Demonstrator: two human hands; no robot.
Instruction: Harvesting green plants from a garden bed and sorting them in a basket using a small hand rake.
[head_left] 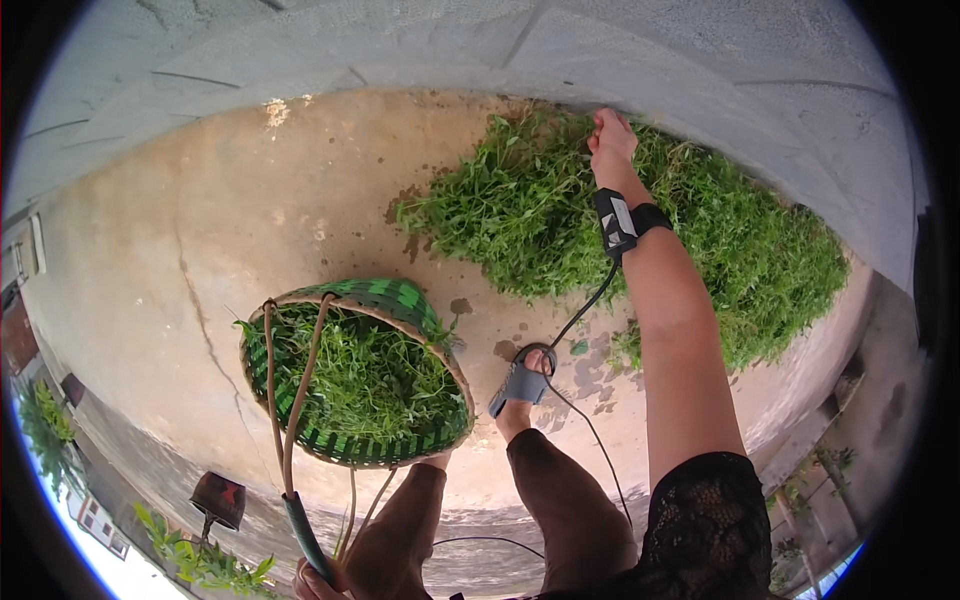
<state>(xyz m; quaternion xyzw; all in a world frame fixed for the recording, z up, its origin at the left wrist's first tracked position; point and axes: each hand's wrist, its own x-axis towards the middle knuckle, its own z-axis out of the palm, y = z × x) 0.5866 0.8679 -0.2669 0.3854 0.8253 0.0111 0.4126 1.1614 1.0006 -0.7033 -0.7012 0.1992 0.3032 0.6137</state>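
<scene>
Along the foot of a grey wall (640, 50), a wide heap of leafy green stems (540, 200) lies spread on the tan concrete ground (250, 200), with damp spots near it. The person's right hand (612, 138) reaches out to the far edge of the heap, beside the wall; its fingers are curled in, but whether they hold any stems cannot be told. A black device (617, 222) is strapped at that wrist, and a dark cable (590, 305) runs down from it. The left hand (318, 582), partly cut off at the lower edge, grips the dark green handle (303, 535) of a woven green basket (390, 292). The basket tilts, its mouth in view, and holds loose cut greens (370, 375). Between basket and heap stands a foot in a grey sandal (521, 385).
</scene>
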